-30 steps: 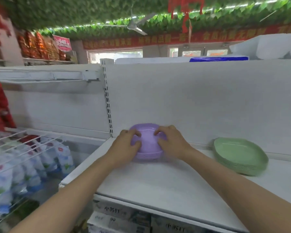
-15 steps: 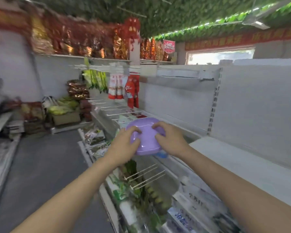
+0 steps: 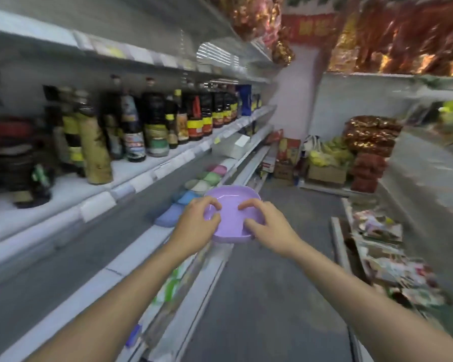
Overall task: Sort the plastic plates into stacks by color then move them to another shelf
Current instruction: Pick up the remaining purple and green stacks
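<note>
Purple plastic plates (image 3: 233,212), a shallow rounded-square stack, sit in both your hands at the centre of the frame, held in the air above the edge of a grey shelf (image 3: 63,270) and the aisle floor. Your left hand (image 3: 197,228) grips the stack's left side, fingers curled over the rim into the top plate. Your right hand (image 3: 268,227) grips the right side the same way, thumb and fingers wrapped over the rim. How many plates are in the stack you cannot tell from the blur.

Just beyond your hands, up and to the left, more plastic plates lie in a row along the same grey shelf: a blue plastic stack (image 3: 169,218) nearest, another light blue stack (image 3: 186,197) behind it, then pale grey-green plates (image 3: 198,184), green plates (image 3: 209,177) and pink plates (image 3: 218,169) farthest back.

On the white shelf above, in the left half of the frame, dark sauce bottles (image 3: 152,121) with yellow and red labels stand upright in a line. At the right, cardboard boxes with yellow packets (image 3: 327,163) and red-gold foil bags (image 3: 370,134) sit at the aisle's far end, and packaged goods (image 3: 387,246) lie on a low rack at the lower right.
</note>
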Demonstrator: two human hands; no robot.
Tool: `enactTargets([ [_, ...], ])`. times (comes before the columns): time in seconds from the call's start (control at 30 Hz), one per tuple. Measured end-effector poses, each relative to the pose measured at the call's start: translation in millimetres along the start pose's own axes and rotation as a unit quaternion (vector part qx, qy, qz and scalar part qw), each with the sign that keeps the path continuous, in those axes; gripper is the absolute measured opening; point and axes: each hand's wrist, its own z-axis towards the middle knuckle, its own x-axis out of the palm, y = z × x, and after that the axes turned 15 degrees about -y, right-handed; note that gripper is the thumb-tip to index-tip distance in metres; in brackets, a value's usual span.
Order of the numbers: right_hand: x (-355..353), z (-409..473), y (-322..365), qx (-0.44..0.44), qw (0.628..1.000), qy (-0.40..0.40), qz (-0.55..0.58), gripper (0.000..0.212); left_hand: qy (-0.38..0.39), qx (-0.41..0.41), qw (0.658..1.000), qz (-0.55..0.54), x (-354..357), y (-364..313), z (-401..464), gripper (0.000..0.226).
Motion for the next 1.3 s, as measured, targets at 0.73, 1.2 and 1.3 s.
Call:
enactTargets([
  [0.73, 339, 142, -82, -0.012, 0.931, 0.306, 0.197, 0.036, -0.165, -0.262, 0.942, 0.132, -21, 262, 24, 0.026],
  [1.2, 400, 226, -156, -0.075, 0.878, 0.424, 0.209, 0.034, -0.259, -0.321, 0.895, 0.171, 66, 293, 60, 0.039],
  [1.3, 419, 230, -156, -0.109, 0.873, 0.437, 0.189, 0.034, -0.258, -0.335, 0.888, 0.183, 65, 304, 61, 0.037],
])
